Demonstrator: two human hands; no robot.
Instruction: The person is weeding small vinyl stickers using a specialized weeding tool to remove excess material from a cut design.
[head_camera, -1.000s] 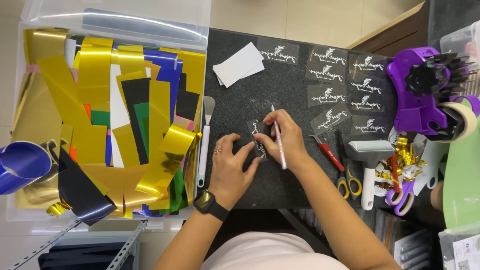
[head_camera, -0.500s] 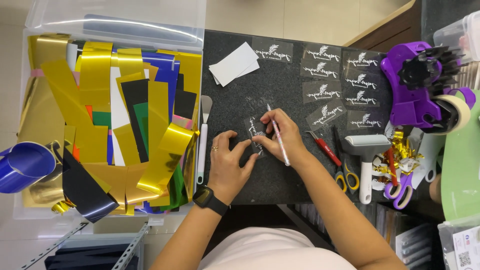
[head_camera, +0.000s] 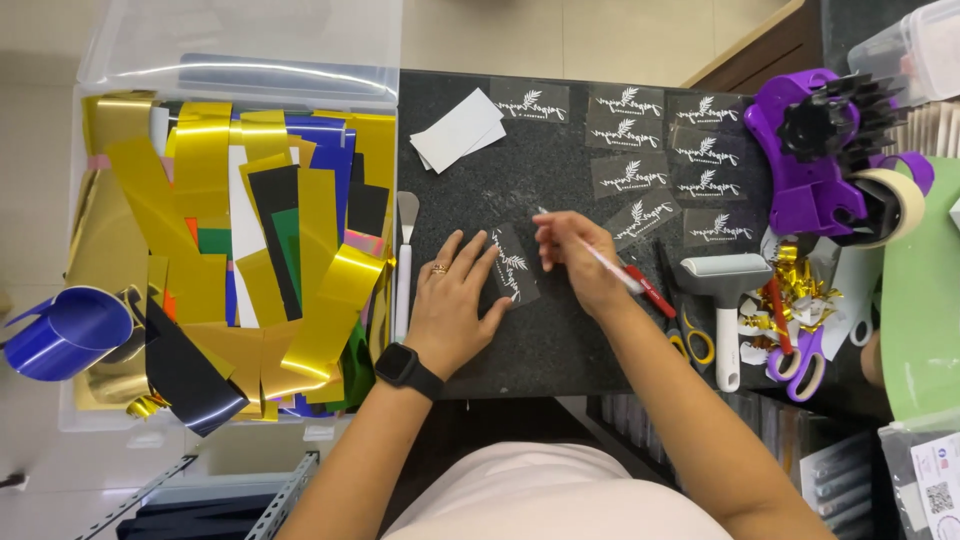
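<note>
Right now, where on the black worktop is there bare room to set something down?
Bare black worktop lies between the white cards, the spatula and the left hand; a second patch runs along the near edge below the right hand. The right side is crowded: decal pieces, scissors, roller, purple tape dispenser.

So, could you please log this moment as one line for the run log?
left hand: flat, pinning small clear leaf-design decal | right hand: grip on thin white pen-shaped tool | surface: black speckled worktop
</note>
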